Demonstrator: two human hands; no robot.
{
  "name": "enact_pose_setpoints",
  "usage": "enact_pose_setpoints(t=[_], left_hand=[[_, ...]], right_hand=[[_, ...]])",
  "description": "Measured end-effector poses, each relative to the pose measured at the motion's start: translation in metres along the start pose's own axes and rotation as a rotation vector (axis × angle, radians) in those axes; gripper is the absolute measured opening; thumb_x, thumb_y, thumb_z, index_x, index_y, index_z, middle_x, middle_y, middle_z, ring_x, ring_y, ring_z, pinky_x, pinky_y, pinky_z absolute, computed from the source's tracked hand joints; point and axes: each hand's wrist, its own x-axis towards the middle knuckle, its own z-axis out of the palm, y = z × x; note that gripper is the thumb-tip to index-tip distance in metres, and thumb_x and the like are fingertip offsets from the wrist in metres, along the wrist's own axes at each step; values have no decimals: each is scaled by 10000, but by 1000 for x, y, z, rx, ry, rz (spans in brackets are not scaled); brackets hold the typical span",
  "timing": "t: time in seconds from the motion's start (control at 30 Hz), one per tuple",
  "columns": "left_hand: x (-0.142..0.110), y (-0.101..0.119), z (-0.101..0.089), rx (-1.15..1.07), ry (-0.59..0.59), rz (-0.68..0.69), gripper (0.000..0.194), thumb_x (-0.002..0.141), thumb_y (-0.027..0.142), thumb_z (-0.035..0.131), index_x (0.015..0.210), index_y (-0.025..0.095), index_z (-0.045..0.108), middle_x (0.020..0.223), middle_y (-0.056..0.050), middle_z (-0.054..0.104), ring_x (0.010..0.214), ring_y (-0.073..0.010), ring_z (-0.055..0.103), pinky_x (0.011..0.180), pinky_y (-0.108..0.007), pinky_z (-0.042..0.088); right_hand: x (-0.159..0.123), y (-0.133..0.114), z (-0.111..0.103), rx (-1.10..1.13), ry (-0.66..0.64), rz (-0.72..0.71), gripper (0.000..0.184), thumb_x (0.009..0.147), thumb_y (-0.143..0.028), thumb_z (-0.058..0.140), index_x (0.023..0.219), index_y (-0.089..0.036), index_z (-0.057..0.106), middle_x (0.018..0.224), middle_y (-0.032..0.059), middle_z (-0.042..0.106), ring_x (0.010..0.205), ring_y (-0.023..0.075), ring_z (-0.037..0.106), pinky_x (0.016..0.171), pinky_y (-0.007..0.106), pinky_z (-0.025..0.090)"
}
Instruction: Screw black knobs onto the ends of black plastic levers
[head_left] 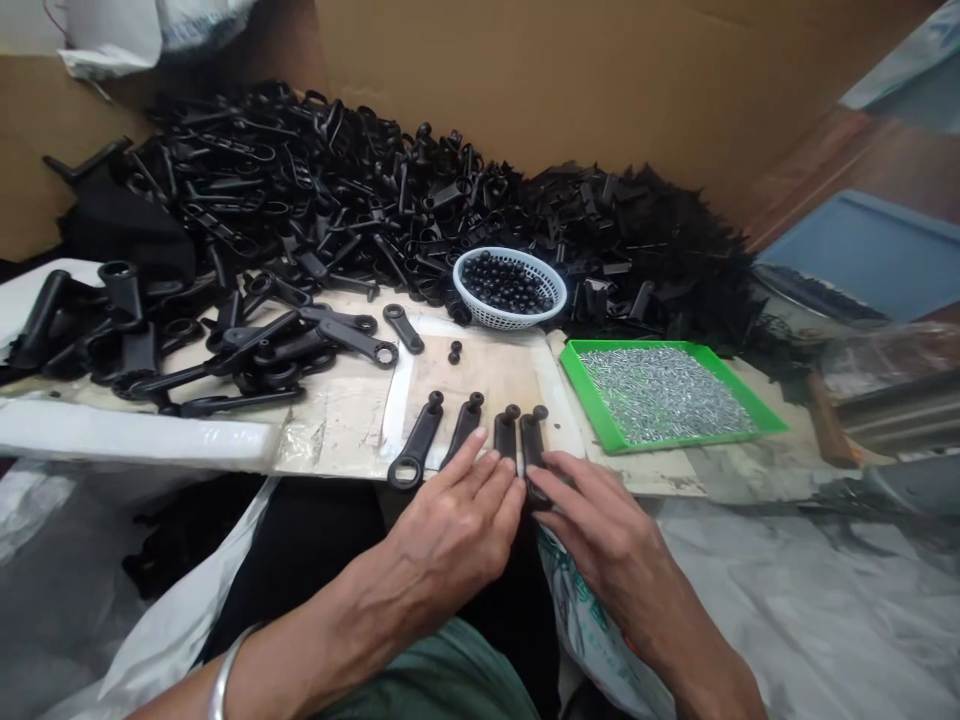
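Several black plastic crank-like arms, each with a ring at one end and a small round knob at the other, lie side by side at the table's front edge. The leftmost arm (pixel 416 440) shows its ring fully. My left hand (pixel 465 510) lies flat with fingers stretched over the lower ends of the middle arms (pixel 505 430), hiding their rings. With fingers apart, my right hand (pixel 600 520) touches the lower part of the rightmost arm (pixel 532 435). Beyond them sit a pair of small black knobs (pixel 454 352) and a loose ringed arm (pixel 403 328).
A pale blue basket (pixel 517 320) holds black balls. To its right, a green tray (pixel 600 425) contains small silver metal pins. Large heaps of black parts (pixel 300 180) rise against the cardboard wall (pixel 600 80). More arms (pixel 262 350) are piled at left.
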Motion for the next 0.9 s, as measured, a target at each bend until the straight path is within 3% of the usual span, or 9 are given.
enact_pose_setpoints(t=[0.13,0.33,0.47,0.63,0.8,0.9], left_hand=[[-4,-2,-8,-44,-22,-49,274,960,80,393,1122,78,615,1143,-112,696,1111,-204,651,1182,-466,267],[-21,-13,-23,98,-115,-123,302,953,65,398,1182,86,593,1245,-141,651,1203,-237,599,1194,-550,177],[-24,-15,-23,121,-30,-62,273,928,33,414,1067,61,647,1122,-143,706,1083,-235,668,1190,-530,225],[-19,-11,-26,128,-16,-54,281,932,33,405,1012,67,672,1045,-120,728,1013,-221,693,1192,-535,206],[-20,-10,-28,60,-17,-93,268,944,42,430,1089,67,654,1140,-125,704,1122,-243,650,1185,-602,124],[-18,-10,-24,28,0,-74,221,954,130,507,1127,76,633,1204,-132,678,1179,-246,618,1193,-586,119]], right_hand=[[-1,0,1,17,-2,8,361,885,-105,555,1236,-184,585,1251,117,601,1142,231,575,954,409,539],[-3,2,2,39,-3,23,369,895,-144,563,1260,-198,570,1264,110,597,1156,234,572,982,432,520],[-5,3,3,50,9,34,382,900,-145,551,1277,-209,561,1275,107,594,1162,236,575,985,435,518],[-4,3,2,47,-24,41,366,906,-151,546,1266,-217,571,1285,98,585,1171,233,566,999,430,510],[-1,1,-1,35,-47,45,380,899,-154,562,1275,-206,565,1280,102,590,1166,239,566,1000,442,509],[0,-1,-3,57,-59,57,409,896,-156,568,1302,-206,550,1305,101,583,1183,238,564,998,429,516]])
